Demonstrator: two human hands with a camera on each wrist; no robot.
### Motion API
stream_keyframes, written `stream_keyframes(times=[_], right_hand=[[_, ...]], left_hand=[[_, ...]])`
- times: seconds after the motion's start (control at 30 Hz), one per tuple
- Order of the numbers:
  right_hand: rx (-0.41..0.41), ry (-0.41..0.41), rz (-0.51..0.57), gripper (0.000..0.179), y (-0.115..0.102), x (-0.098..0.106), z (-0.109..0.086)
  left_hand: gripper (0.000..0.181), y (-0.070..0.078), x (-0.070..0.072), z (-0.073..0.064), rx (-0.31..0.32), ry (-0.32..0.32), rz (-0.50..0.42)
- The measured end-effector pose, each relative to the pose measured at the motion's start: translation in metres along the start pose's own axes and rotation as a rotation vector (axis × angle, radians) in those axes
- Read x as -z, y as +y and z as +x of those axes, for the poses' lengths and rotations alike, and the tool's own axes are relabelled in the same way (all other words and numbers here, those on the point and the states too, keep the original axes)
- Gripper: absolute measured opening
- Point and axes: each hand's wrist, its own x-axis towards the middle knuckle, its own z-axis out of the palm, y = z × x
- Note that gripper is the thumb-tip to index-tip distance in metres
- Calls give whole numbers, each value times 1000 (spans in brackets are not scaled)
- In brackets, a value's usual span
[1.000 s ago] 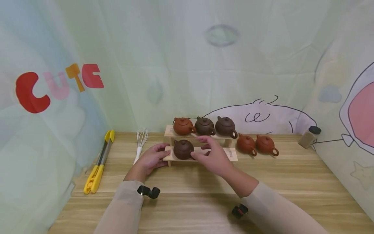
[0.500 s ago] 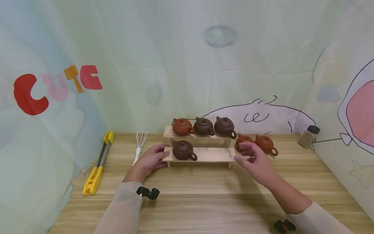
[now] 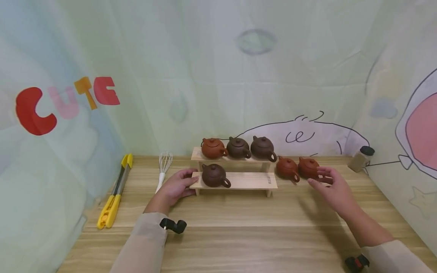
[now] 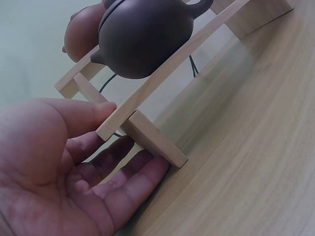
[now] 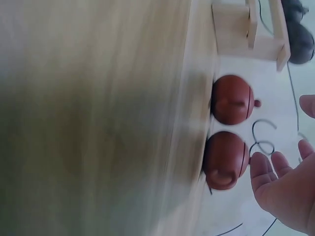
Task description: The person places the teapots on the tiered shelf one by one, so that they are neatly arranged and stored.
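The left hand [image 3: 177, 185] steadies the wooden stand [image 3: 249, 181] — thumb on top of the board at its left end, fingers curled underneath. The right hand [image 3: 336, 191] holds nothing: its fingers are parted and loosely bent, just beside the farther red teapot [image 3: 308, 168]. Whether a fingertip touches that teapot I cannot tell.

That teapot sits upright on the table [image 3: 222, 242], right of the stand, with its handle side partly behind the fingers in the head view. The nearer red teapot [image 3: 286, 168] is between it and the stand. On the stand's lower step is one dark teapot [image 3: 213, 175], near the left end, with bare board to its right. On the upper step stand a red teapot [image 3: 212, 148], a middle dark teapot [image 3: 238, 147] and a right-hand dark teapot [image 3: 262, 148].

The step in hand appears to be reaching for the farther red teapot. The next move, I judge, calls for fingers and thumb to close around its body or handle — gently, so the lid stays seated — while the left hand keeps the stand from sliding.
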Motion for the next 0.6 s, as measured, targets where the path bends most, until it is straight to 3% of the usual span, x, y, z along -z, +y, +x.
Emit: stream_keyframes(times=[0.2, 0.6], right_hand=[[-3, 21, -9, 79, 8, 9, 25], [-83, -105, -109, 99, 22, 14, 71]], left_hand=[[57, -2, -1, 0, -3, 3, -1], [57, 1, -1, -2, -4, -4, -4]])
